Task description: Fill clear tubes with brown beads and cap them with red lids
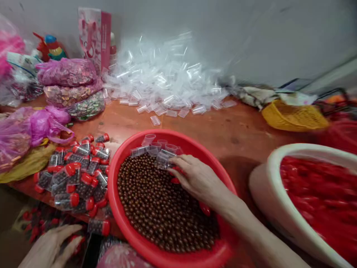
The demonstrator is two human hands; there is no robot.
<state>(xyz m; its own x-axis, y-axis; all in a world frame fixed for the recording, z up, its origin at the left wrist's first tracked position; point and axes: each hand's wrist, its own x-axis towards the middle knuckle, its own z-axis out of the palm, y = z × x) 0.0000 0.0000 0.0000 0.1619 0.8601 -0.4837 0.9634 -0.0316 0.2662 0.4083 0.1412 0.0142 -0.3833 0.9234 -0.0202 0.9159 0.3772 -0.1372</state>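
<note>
My right hand reaches into a red basin of small dark brown balls. Its fingertips close on a clear plastic tube beside several more clear tubes lying at the basin's far side. Red caps show beneath and beside this hand. At the lower left, my left hand is slightly blurred, with thumb and fingers apart. Something red shows between them, seemingly below the hand. Close by, a filled tube with a red cap lies at the table edge, near a heap of similar filled tubes.
A large pile of clear tubes lies against the wall. Pink bags are stacked at left. On the right are a white tub of red caps and a yellow basket. More capped tubes lie below the table edge.
</note>
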